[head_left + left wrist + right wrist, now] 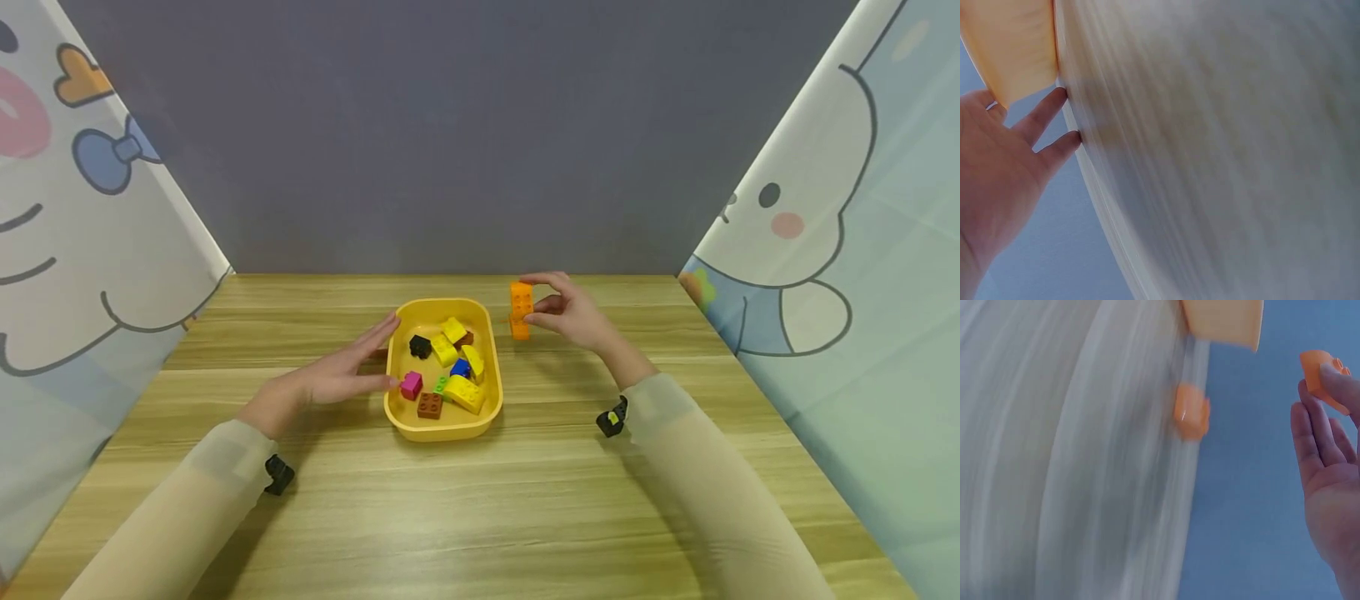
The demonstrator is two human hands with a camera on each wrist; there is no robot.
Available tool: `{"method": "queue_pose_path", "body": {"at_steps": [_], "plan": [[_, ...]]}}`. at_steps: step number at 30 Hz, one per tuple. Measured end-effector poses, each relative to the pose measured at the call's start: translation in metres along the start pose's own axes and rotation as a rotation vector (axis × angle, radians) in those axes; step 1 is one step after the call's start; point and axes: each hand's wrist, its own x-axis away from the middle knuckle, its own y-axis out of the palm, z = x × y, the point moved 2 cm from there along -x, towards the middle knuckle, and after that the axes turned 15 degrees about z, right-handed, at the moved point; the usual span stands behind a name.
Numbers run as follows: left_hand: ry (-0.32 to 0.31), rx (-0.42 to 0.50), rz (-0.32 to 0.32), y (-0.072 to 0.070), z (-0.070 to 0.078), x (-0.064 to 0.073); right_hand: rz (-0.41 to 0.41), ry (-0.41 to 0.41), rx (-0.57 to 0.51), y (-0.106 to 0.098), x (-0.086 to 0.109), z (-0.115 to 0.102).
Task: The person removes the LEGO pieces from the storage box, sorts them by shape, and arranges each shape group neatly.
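Between thumb and fingers, my right hand (573, 318) pinches an orange building block (521, 297). The right wrist view shows this held block (1314, 370) raised off the wood. A second orange block (519, 331) stands on the table, just under the held one in the head view; a clear gap parts the two in the right wrist view. My left hand (333, 379) is at the left side of a yellow plastic tray (442, 432), fingers extended and spread. In the left wrist view its fingertips reach the tray wall (1013, 47) and the tabletop.
Inside the tray lie several loose blocks: yellow, black, blue, green, brown and a magenta block (411, 385). The wooden table (480, 517) ends at a dark grey panel (450, 142) behind, with cartoon-print cloth (787, 250) at both sides.
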Motion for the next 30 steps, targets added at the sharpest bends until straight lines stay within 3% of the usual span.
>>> {"method": "queue_pose_path", "body": {"at_steps": [5,10,18,30], "plan": [[0.004,0.012,-0.001,0.0,0.001,0.0,0.033,0.096,0.091,-0.022,0.002,0.021],[0.006,0.015,0.0,0.0,0.0,0.001,0.015,0.172,0.145,-0.034,0.0,0.04],[0.01,0.005,-0.001,0.0,0.001,0.002,-0.05,0.185,0.22,-0.042,-0.006,0.059],[-0.004,0.009,-0.001,-0.001,0.002,0.003,-0.132,0.21,0.35,-0.034,-0.009,0.073]]}}
